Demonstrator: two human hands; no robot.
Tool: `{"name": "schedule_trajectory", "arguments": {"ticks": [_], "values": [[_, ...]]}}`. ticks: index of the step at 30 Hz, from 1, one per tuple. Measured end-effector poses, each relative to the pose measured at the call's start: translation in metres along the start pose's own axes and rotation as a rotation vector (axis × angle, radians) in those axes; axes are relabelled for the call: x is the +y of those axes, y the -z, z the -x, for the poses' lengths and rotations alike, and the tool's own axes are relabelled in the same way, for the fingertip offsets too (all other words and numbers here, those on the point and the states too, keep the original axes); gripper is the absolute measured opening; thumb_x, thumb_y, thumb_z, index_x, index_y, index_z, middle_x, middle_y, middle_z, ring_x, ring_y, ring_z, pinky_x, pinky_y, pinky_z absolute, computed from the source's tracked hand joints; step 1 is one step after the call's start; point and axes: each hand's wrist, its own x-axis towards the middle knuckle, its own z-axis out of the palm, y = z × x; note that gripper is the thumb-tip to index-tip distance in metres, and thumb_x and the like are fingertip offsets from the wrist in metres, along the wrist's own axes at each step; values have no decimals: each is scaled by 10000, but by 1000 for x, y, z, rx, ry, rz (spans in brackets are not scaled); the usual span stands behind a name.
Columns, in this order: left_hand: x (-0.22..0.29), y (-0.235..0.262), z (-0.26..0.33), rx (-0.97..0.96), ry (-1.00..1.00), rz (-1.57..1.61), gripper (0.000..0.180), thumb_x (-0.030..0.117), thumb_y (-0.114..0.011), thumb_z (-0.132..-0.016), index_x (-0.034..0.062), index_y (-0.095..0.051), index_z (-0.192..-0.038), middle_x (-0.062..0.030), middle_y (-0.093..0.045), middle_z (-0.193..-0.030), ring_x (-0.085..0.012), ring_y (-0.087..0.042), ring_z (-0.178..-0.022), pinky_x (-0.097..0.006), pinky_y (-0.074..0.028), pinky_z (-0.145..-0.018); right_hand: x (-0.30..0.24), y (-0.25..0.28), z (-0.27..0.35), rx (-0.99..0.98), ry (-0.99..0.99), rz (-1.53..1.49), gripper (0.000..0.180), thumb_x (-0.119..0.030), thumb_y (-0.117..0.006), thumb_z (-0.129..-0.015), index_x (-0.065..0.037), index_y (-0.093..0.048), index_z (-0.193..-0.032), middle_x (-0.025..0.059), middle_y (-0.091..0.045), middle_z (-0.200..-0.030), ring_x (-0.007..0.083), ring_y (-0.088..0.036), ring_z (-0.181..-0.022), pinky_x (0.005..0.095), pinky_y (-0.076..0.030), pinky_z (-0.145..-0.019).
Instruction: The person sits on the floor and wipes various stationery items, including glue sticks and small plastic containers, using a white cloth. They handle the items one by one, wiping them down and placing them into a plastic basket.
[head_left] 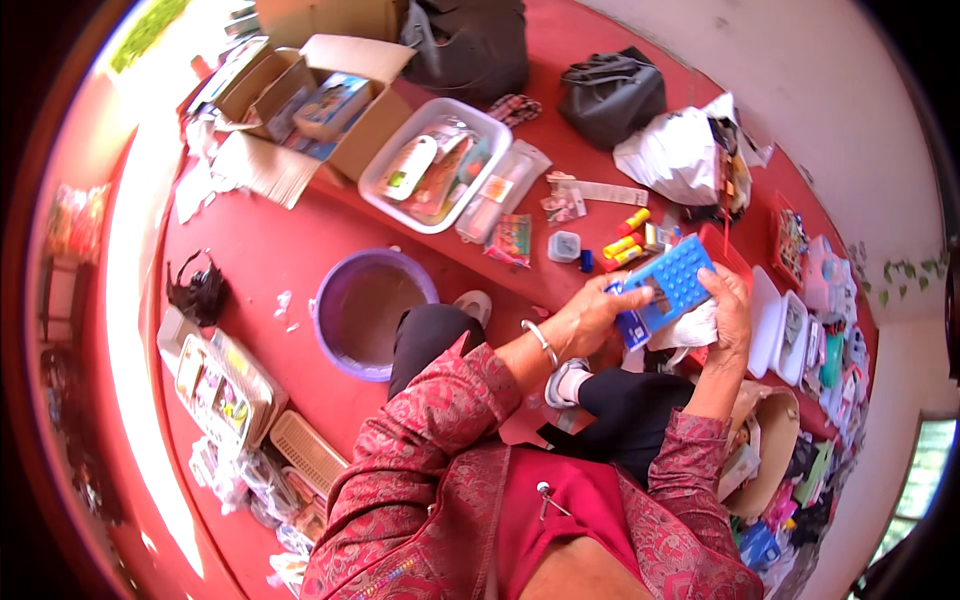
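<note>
Mid-handling, not finished: blue calculator-like thing (pixel 676 280) up in front of the body, left hand (pixel 592 314) and right hand (pixel 734 308) fingers gripping opposite ends, white cloth (pixel 692 328) beneath. Not set down yet.

Left forearm (pixel 522 362) slants up rightward; left hand (pixel 594 316) gripping, thumb extended rightward. Right forearm (pixel 714 393) rises steeply; right hand (pixel 735 312) gripping, fingers bent. Hands near each other, not touching.
</note>
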Motion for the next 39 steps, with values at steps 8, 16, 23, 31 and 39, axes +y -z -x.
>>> {"name": "schedule_trajectory", "arguments": {"ticks": [8,16,23,31,39], "values": [[-35,-13,-6,18,146,88,305,77,-545,-839,21,-465,-1127,-74,-568,-1036,-180,-572,-921,-327,-480,-825,9,25,16,248,-57,-119,179,-113,-548,-766,30,-592,-864,70,-627,-763,122,-593,-630,229,-474,-614],[-36,-16,-16,113,88,47,297,177,-499,-880,50,-456,-1145,-70,-555,-1069,-172,-575,-923,-295,-493,-793,10,15,2,148,-29,-50,132,-111,-561,-783,2,-593,-845,30,-611,-724,91,-566,-590,212,-460,-580],[-44,4,-16,158,-153,-83,264,191,-576,-827,16,-516,-1015,-67,-592,-860,-157,-586,-734,-320,-515,-688,36,43,-15,340,149,188,271,-174,-610,-751,21,-582,-938,94,-576,-851,194,-568,-705,288,-467,-623],[-42,12,-12,518,-241,-458,201,186,-595,-780,19,-595,-893,-82,-600,-754,-171,-590,-672,-308,-497,-588,19,2,-8,535,500,351,230,-214,-565,-822,1,-597,-897,32,-478,-679,127,-494,-680,234,-420,-583],[-47,4,8,256,-288,-164,209,152,-609,-738,-2,-592,-878,-97,-615,-751,-171,-596,-658,-314,-485,-593,34,-45,-23,410,736,1014,213,-215,-563,-833,-21,-618,-903,82,-635,-777,158,-598,-683,276,-469,-608]]}}
